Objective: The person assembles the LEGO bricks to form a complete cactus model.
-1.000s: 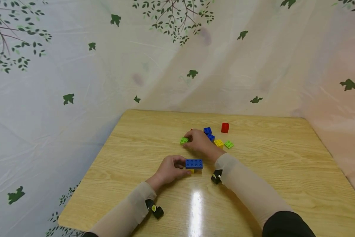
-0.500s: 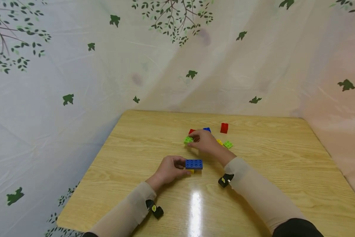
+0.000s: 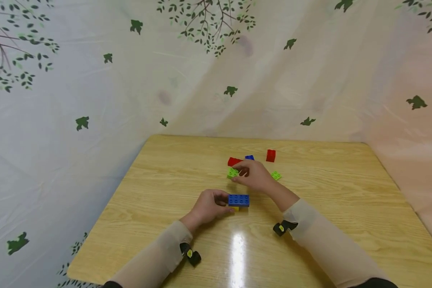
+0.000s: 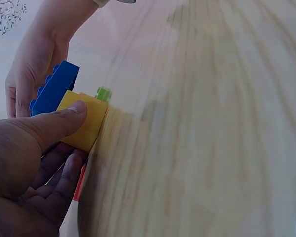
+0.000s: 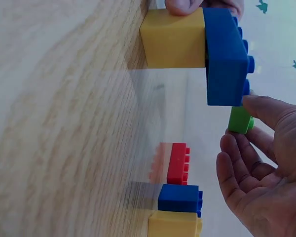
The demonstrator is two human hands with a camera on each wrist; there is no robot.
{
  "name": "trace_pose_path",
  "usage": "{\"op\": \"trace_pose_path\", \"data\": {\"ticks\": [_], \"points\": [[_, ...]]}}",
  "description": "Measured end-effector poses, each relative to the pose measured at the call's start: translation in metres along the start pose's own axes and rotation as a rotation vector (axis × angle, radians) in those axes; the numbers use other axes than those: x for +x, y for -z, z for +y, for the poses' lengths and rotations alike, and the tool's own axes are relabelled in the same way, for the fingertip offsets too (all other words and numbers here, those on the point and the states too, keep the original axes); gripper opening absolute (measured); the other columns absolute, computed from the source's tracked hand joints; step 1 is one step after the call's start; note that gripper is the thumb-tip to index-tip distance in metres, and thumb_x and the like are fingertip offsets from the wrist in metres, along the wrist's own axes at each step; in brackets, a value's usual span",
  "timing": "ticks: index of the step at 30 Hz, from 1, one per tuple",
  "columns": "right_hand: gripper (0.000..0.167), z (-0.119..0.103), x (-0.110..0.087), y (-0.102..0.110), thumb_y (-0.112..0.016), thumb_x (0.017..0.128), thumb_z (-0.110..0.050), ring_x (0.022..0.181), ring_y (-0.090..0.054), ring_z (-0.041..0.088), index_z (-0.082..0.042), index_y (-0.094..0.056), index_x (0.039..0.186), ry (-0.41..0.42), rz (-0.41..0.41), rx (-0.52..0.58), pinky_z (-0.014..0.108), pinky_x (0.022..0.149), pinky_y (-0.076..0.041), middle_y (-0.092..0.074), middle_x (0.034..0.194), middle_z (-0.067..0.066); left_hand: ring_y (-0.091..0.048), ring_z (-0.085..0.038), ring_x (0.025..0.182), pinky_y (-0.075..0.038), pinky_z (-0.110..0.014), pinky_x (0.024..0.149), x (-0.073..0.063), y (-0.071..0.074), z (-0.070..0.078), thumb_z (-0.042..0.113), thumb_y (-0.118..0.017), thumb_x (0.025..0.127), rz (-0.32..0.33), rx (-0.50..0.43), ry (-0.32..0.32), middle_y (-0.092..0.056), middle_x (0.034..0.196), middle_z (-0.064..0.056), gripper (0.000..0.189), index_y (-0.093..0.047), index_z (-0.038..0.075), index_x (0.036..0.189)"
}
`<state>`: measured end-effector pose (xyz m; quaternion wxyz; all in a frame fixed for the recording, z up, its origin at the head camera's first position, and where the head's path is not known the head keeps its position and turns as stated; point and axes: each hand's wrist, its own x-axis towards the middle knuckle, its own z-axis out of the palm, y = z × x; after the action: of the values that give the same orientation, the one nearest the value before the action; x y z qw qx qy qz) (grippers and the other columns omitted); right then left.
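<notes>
My left hand (image 3: 209, 206) grips a yellow brick (image 4: 86, 121) standing on the table, thumb on its near face. On top of it sits a long blue brick (image 3: 239, 200) that overhangs to the right. In the right wrist view the same yellow brick (image 5: 172, 39) and blue brick (image 5: 227, 57) appear sideways. Between thumb and fingers, my right hand (image 3: 255, 176) pinches a small light green brick (image 3: 232, 173). That green brick (image 5: 240, 120) is held above the tabletop, beyond the blue brick and apart from it in the head view.
Behind the right hand lie a red brick (image 3: 234, 161) and a blue brick (image 3: 250, 158), partly covered. A second red brick (image 3: 271, 155) stands farther back, and a thin green brick (image 3: 276, 175) lies to the right. Another yellow brick (image 5: 172, 224) shows in the right wrist view.
My right hand has moved rightward and slightly nearer with the green brick, uncovering the red brick behind it. The left hand has stayed on the yellow brick.
</notes>
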<state>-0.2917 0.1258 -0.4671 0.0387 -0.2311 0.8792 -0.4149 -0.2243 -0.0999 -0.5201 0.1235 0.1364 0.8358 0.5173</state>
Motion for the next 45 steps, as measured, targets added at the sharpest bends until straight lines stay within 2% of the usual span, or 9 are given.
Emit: {"op": "trace_pose_path", "data": {"ticks": [4, 11, 15, 20, 34, 45], "points": [[0.042, 0.0, -0.01, 0.005, -0.084, 0.092, -0.028, 0.1, -0.066, 0.019, -0.014, -0.073, 0.13, -0.002, 0.005, -0.006, 0.037, 0.084, -0.06, -0.071, 0.118, 0.001, -0.073, -0.011, 0.089, -0.061, -0.028, 0.079, 0.002, -0.004, 0.0, 0.019, -0.092, 0.082, -0.001, 0.0, 0.007, -0.076, 0.097, 0.007, 0.034, -0.078, 0.012, 0.112], [0.041, -0.001, -0.026, 0.013, -0.084, 0.092, -0.03, 0.102, -0.065, 0.019, -0.015, -0.074, 0.129, 0.014, 0.012, 0.006, 0.041, 0.088, -0.059, -0.069, 0.115, -0.001, -0.074, -0.012, 0.089, -0.062, -0.027, 0.078, 0.005, -0.011, 0.004, 0.015, -0.093, 0.081, 0.004, -0.027, -0.025, -0.077, 0.098, 0.002, 0.036, -0.077, 0.007, 0.112], [0.04, 0.001, -0.035, 0.016, -0.083, 0.093, -0.029, 0.102, -0.065, 0.019, -0.016, -0.074, 0.129, 0.039, 0.014, 0.021, 0.043, 0.09, -0.058, -0.068, 0.116, -0.002, -0.074, -0.012, 0.089, -0.062, -0.028, 0.078, 0.005, -0.014, 0.006, 0.016, -0.093, 0.082, 0.007, -0.031, -0.025, -0.077, 0.1, 0.002, 0.035, -0.077, 0.008, 0.112], [0.039, 0.002, -0.044, 0.018, -0.084, 0.092, -0.03, 0.101, -0.066, 0.018, -0.018, -0.074, 0.128, 0.028, 0.011, 0.011, 0.043, 0.091, -0.057, -0.068, 0.114, -0.004, -0.074, -0.013, 0.09, -0.062, -0.029, 0.079, 0.007, -0.017, 0.009, 0.016, -0.092, 0.082, -0.003, -0.044, -0.028, -0.077, 0.1, 0.001, 0.034, -0.077, 0.008, 0.112], [0.037, 0.001, -0.064, 0.02, -0.084, 0.092, -0.029, 0.1, -0.065, 0.015, -0.019, -0.076, 0.126, -0.006, -0.012, 0.007, 0.043, 0.093, -0.054, -0.069, 0.11, -0.007, -0.074, -0.01, 0.09, -0.061, -0.027, 0.08, 0.014, -0.028, 0.009, 0.016, -0.092, 0.083, -0.021, -0.032, -0.076, -0.078, 0.102, 0.005, 0.033, -0.079, 0.012, 0.112], [0.035, 0.0, -0.078, 0.021, -0.085, 0.091, -0.028, 0.1, -0.066, 0.017, -0.017, -0.076, 0.124, 0.009, -0.015, 0.034, 0.047, 0.092, -0.054, -0.07, 0.109, -0.008, -0.073, -0.009, 0.093, -0.061, -0.026, 0.083, 0.018, -0.032, 0.013, 0.017, -0.091, 0.084, -0.028, -0.018, -0.073, -0.077, 0.107, 0.006, 0.034, -0.078, 0.014, 0.115]]}}
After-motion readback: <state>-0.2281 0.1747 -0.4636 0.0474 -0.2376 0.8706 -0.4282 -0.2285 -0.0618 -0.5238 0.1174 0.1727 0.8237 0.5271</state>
